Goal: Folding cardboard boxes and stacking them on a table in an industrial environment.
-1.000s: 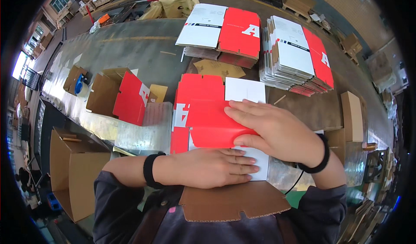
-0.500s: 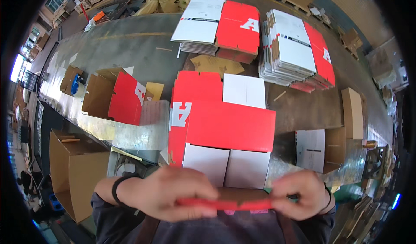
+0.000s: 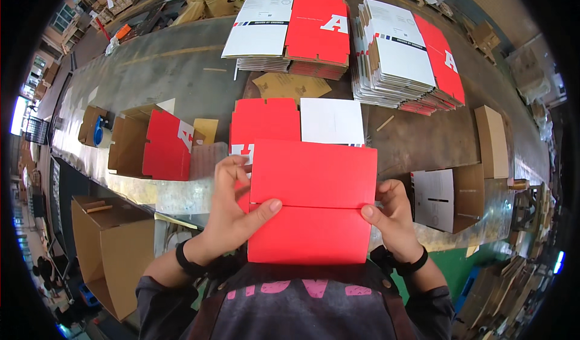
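Observation:
In front of my body is a cardboard box (image 3: 313, 174), its two red top panels meeting along a seam across the middle. My left hand (image 3: 235, 210) is at its left side, thumb pressed on the red surface by the seam and fingers curled beside the edge. At the right side my right hand (image 3: 391, 214) has its thumb on the edge at the seam, fingers bent alongside. Both hands hold the box between them; the inside is hidden. Behind it lies a red and white cardboard piece (image 3: 266, 119) with a white panel (image 3: 332, 121).
Two stacks of flat cartons, one left (image 3: 314, 26) and one right (image 3: 402, 50), stand at the back of the table. An open red-sided box (image 3: 166, 145) sits at left beside a blue tape dispenser (image 3: 99, 131). A brown carton (image 3: 124, 255) and a white-sided box (image 3: 435, 201) flank me.
The red flap that my hands gripped near my body has swung up and over, covering the white inner flaps. My hands have moved forward to the box's sides.

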